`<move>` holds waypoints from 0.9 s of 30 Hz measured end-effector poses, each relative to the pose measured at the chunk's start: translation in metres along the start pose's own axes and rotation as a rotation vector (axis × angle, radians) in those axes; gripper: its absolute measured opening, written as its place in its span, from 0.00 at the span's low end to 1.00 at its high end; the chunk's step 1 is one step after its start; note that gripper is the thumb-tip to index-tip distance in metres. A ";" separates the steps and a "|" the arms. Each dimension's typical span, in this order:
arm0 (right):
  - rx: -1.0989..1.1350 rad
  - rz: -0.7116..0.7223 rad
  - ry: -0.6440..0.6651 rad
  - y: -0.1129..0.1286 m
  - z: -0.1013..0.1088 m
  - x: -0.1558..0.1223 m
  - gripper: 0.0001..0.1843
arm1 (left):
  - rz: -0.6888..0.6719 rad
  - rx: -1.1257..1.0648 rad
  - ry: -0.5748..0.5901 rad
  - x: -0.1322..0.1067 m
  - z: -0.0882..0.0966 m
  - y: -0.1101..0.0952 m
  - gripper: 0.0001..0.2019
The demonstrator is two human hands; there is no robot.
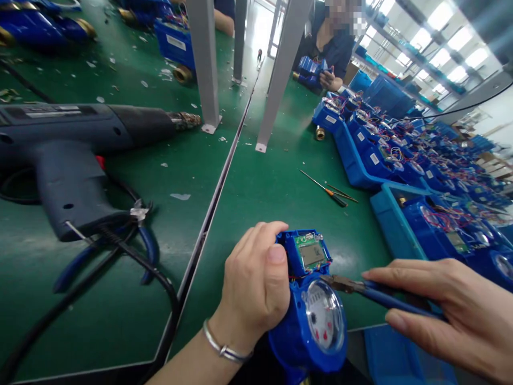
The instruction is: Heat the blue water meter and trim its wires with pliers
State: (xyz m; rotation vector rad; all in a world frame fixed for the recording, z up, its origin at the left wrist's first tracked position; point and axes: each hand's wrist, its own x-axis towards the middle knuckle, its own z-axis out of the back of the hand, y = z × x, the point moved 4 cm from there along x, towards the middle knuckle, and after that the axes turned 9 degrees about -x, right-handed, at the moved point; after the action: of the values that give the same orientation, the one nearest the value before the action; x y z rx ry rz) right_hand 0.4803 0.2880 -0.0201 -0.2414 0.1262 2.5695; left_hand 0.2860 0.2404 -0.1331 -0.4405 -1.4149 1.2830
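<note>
A blue water meter (pixel 280 337) with a round clear-covered dial (pixel 325 316) is tilted at the table's near edge. My left hand (pixel 258 278) wraps around its left side, thumb on top. Above the dial, an open box part shows a green circuit board with a small grey display (pixel 311 254). My right hand (pixel 444 310) grips blue-handled pliers (pixel 395 299). The pliers' jaws (pixel 339 282) reach the gap between dial and box, where thin wires show. Whether the jaws pinch a wire cannot be made out.
At left lie a heat gun (pixel 80 133) and a second pair of blue-handled pliers (pixel 149 254). A screwdriver (pixel 326 190) and tweezers (pixel 340 192) lie ahead. Blue bins (pixel 396 219) of meters line the right. Metal posts (pixel 206 69) stand ahead; a person (pixel 332 53) holds another meter beyond.
</note>
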 end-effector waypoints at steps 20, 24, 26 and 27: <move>-0.043 -0.294 0.449 -0.001 0.014 0.035 0.13 | 0.143 -0.182 -0.061 -0.009 0.001 0.022 0.25; -0.146 -0.288 0.471 0.005 0.015 0.038 0.16 | 0.208 -0.171 -0.066 -0.014 0.000 0.031 0.23; -0.199 -0.271 0.460 0.009 0.016 0.039 0.16 | 0.209 -0.180 -0.064 -0.015 0.000 0.033 0.23; -0.223 -0.267 0.456 0.011 0.017 0.039 0.16 | 0.201 -0.193 -0.063 -0.015 0.000 0.033 0.24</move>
State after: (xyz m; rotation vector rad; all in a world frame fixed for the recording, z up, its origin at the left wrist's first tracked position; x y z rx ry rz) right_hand 0.4392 0.3015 -0.0106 -0.8659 -0.0254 2.2219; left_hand 0.2783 0.2391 -0.1690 -0.6928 -1.5862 1.3343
